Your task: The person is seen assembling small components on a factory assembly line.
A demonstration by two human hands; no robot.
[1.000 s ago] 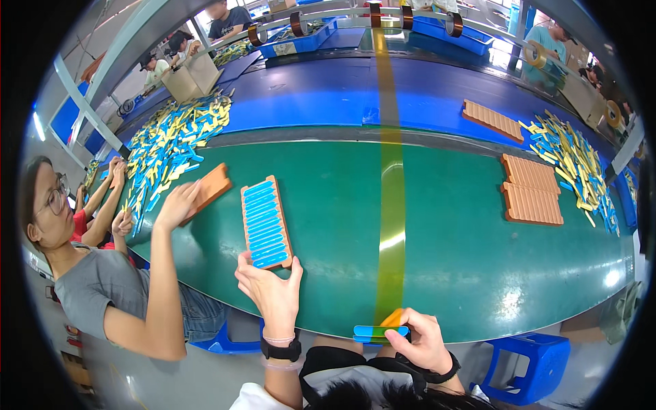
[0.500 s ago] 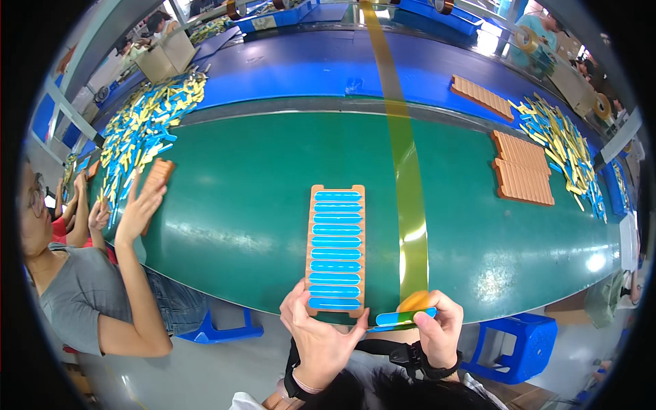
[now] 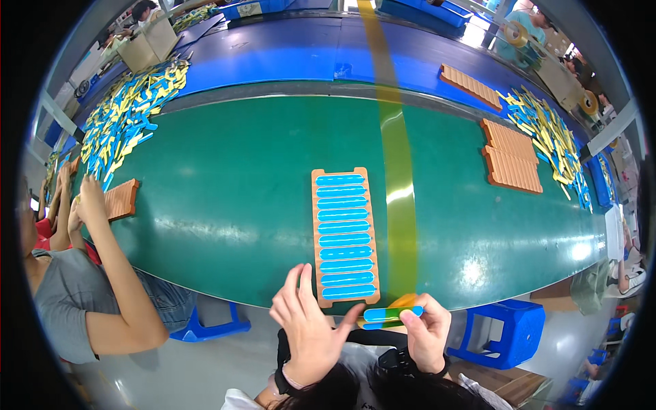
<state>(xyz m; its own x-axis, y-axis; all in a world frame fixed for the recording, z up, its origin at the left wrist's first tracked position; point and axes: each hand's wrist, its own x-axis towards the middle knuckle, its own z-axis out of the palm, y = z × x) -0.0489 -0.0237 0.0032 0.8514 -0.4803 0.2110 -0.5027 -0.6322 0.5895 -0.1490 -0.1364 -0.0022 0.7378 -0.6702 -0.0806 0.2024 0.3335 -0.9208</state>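
Observation:
An orange-brown grooved tray (image 3: 316, 236) lies on the green table in front of me, its grooves filled with several blue round-ended strips (image 3: 344, 227). Beside its near left corner, my left hand (image 3: 307, 335) is open, fingers spread, with the thumb close to the left end of another blue strip. My right hand (image 3: 429, 333) pinches that blue strip (image 3: 376, 315) just off the table's near edge. Yellow see-through film crosses the strip and bunches at the fingers. A second blue edge shows beneath it, mostly hidden.
A long yellow see-through tape (image 3: 402, 232) runs from the far side to my right hand. Grooved trays (image 3: 512, 156) and a pile of blue and yellow strips (image 3: 547, 133) lie at right. At left, a co-worker's arms (image 3: 123, 273) are near another tray (image 3: 123, 199) and a strip pile (image 3: 126, 113).
My left hand's fingers have come away from the tray's near left corner and spread. The right hand keeps its strip. The co-worker's hand has left the tray at left, which is turned. The view has shifted.

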